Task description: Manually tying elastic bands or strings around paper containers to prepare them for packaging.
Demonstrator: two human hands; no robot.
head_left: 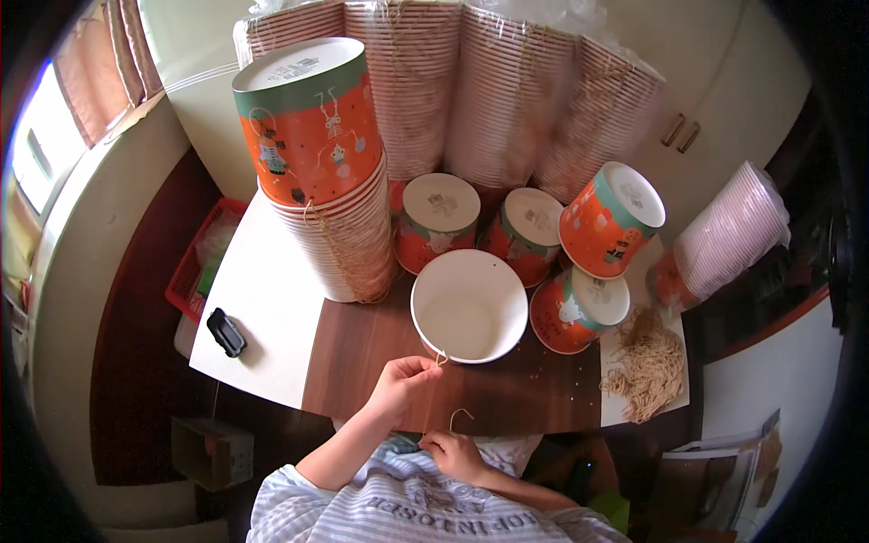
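A paper bucket (469,303) stands mouth up on the brown part of the table in front of me, its white inside showing. At its near rim my left hand (405,384) pinches a small loop of beige cord (441,358). I cannot tell whether this cord passes through the bucket's wall. Close to my body, my right hand (455,457) is closed on a thin, pale cord end (462,415) that curls up above the fingers. Whether both ends belong to one cord is not visible. A heap of loose beige cords (654,371) lies at the table's right edge.
Upside-down orange and green buckets (441,213) stand behind the open one, with two stacked (612,222) at right. A tall bucket stack (312,172) rises at left. Wrapped stacks (507,100) line the back. A small black case (225,333) lies at left.
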